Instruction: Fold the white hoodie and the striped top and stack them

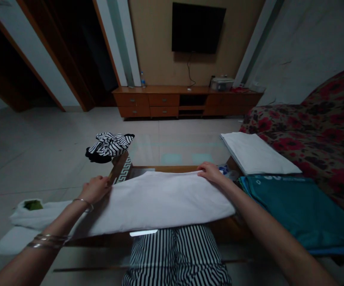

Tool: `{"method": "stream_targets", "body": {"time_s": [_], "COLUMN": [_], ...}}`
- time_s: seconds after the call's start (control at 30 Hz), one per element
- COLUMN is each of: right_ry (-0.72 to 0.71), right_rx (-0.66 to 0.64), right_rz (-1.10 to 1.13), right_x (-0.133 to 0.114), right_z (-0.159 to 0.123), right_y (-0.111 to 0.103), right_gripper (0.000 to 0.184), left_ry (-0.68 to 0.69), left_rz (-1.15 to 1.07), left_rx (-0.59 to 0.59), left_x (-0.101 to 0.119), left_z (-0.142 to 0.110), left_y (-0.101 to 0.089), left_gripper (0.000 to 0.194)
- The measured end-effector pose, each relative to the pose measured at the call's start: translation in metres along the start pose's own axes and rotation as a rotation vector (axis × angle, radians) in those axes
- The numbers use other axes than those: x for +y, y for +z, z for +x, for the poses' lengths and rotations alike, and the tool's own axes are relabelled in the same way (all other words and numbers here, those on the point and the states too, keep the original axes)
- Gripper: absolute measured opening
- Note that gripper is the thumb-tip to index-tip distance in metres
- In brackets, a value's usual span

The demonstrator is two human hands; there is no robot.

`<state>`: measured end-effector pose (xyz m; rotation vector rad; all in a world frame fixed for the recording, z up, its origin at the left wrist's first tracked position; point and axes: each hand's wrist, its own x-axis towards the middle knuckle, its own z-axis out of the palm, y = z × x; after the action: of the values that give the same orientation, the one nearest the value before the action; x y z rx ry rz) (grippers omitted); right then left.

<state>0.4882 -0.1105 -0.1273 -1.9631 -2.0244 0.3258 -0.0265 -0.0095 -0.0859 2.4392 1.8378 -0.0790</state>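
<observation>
A wide white cloth (151, 202) stretches across the glass-topped table in front of me, its far edge raised and its near side sagging over my lap. My left hand (96, 189) pinches its left end, and my right hand (210, 172) grips the right end of the far edge. A folded white cloth (257, 153) lies just beyond my right hand, on top of the table. A folded teal garment (294, 210) sits to the right of my right forearm. Black-and-white striped clothing (108, 146) lies in a heap past my left hand.
The wood-framed glass table (163, 169) stands over my striped trousers (176, 254). A white bag (35, 214) rests on the tile floor at lower left. A red-flowered sofa (315, 135) runs along the right. A wooden TV cabinet (186, 101) stands at the far wall.
</observation>
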Motion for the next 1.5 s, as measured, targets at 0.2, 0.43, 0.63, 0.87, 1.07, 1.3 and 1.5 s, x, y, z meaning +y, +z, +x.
{"method": "stream_targets", "body": {"time_s": [0.2, 0.43, 0.63, 0.87, 1.07, 1.3, 1.5], "right_ry": [0.211, 0.304, 0.293, 0.379, 0.517, 0.548, 0.672], "right_rx": [-0.127, -0.167, 0.005, 0.187, 0.293, 0.238, 0.175], "right_rz": [-0.083, 0.11, 0.448, 0.825, 0.48, 0.286, 0.065], "right_x": [0.043, 0.042, 0.038, 0.052, 0.05, 0.035, 0.023], "right_z": [-0.021, -0.032, -0.048, -0.052, -0.029, -0.046, -0.102], "right_y": [-0.039, -0.051, -0.044, -0.029, -0.033, -0.043, -0.021], "right_gripper": [0.031, 0.02, 0.025, 0.041, 0.034, 0.036, 0.044], "left_ry": [0.264, 0.166, 0.278, 0.225, 0.197, 0.227, 0.228], "left_rz": [-0.162, -0.125, -0.255, -0.587, -0.536, -0.027, 0.028], "left_rx": [0.088, 0.035, -0.027, -0.261, -0.095, 0.225, 0.296], "left_x": [0.111, 0.155, 0.144, 0.141, 0.154, 0.182, 0.19], "left_z": [0.036, 0.063, 0.07, 0.067, 0.079, 0.064, 0.044], "left_y": [-0.002, 0.022, 0.014, 0.003, 0.02, 0.04, 0.037], "left_gripper": [0.038, 0.03, 0.027, 0.04, 0.027, 0.035, 0.038]}}
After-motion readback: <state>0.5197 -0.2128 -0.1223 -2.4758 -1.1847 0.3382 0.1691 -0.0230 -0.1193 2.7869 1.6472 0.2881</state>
